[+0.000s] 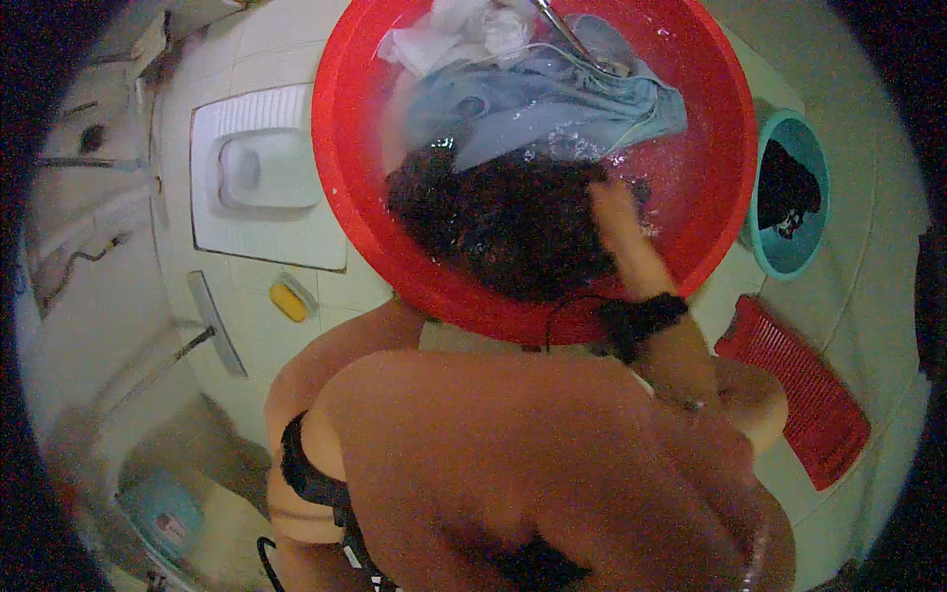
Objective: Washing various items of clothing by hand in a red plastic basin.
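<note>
A large red basin (pixel 340 187) holds cloudy, sudsy water and wet laundry. My right hand (pixel 617 212), with a black band on its wrist, reaches over the near rim and is closed on a dark cloth (pixel 513 232). Its fingertips are partly hidden in the fabric. Beyond the dark cloth floats a light blue garment (pixel 552 109) with a pale cord across it. White cloth (pixel 498 35) lies bunched at the far side, beside a thin metal rod or pipe (pixel 562 28). I cannot see my left hand.
A white squat toilet (pixel 266 158) is set in the tiled floor at left. Nearer are a yellow scrubbing brush or soap bar (pixel 289 302) and a floor squeegee (pixel 217 326). At right stand a teal bucket (pixel 814 237) with dark cloth and a red washboard (pixel 799 395).
</note>
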A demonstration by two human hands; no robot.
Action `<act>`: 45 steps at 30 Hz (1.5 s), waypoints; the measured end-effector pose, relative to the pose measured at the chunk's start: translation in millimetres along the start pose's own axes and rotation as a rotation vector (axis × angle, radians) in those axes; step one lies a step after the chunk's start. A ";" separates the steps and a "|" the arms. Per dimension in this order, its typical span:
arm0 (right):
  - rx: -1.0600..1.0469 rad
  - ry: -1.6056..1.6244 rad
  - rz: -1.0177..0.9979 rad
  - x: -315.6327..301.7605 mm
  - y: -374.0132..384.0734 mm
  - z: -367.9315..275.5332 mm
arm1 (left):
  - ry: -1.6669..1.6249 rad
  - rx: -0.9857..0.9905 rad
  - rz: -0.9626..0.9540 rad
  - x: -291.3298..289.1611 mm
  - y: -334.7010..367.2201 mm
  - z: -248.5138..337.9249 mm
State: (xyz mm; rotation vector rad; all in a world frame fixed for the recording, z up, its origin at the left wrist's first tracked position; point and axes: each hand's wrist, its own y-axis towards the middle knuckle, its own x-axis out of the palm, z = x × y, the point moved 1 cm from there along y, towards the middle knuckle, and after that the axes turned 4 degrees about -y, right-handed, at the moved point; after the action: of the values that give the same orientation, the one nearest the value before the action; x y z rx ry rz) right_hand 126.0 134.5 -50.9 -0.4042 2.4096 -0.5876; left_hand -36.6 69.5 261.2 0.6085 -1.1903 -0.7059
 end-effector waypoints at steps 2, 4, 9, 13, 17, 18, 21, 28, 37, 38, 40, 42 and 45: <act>0.055 0.196 0.063 -39.1 7.6 -49.8 | 0.005 0.036 0.017 -0.9 -4.4 -0.8; 0.036 0.043 0.105 -89.7 4.5 -113.1 | 0.010 0.071 0.033 -1.9 -7.3 -0.8; -0.592 -0.443 0.472 -243.9 61.0 -157.4 | 0.019 0.125 0.032 7.3 -0.5 -12.6; -0.491 0.342 0.578 -248.1 42.4 -215.7 | -0.013 0.151 0.035 9.3 -9.3 -6.4; -0.623 -0.976 0.803 -288.2 109.3 -200.8 | -0.047 0.170 0.021 12.9 -11.1 -3.8; -0.507 -0.610 0.557 -235.6 98.6 -213.8 | -0.030 0.160 0.033 11.4 -14.3 -2.9; -0.085 -0.726 0.228 -149.8 60.9 -235.3 | -0.008 0.132 0.029 13.6 -13.7 3.4; -0.600 -0.757 0.088 -5.6 32.4 -112.3 | -0.077 0.016 -0.015 8.2 -15.3 16.6; -0.824 -1.137 -0.143 94.3 17.5 -26.2 | -0.125 -0.150 0.004 -20.8 -19.4 24.7; -0.707 -1.262 -0.122 103.6 19.8 -9.3 | -0.154 -0.184 0.008 -25.5 -31.9 27.9; -0.636 -1.262 -0.239 90.8 41.2 -56.4 | -0.045 -0.218 0.035 -8.8 -22.5 53.8; -0.288 -1.190 -0.330 43.4 62.8 -77.6 | -0.047 -0.239 0.031 -7.9 -21.7 60.2; -0.436 -0.861 0.014 -41.6 91.6 -106.8 | -0.012 -0.303 0.041 -3.2 -18.5 64.1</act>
State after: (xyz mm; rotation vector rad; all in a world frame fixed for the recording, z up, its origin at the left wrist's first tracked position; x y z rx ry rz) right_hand 77.2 263.3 -0.3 -0.6585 1.6718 0.1372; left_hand -102.1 56.5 262.3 0.3271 -1.0767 -0.8366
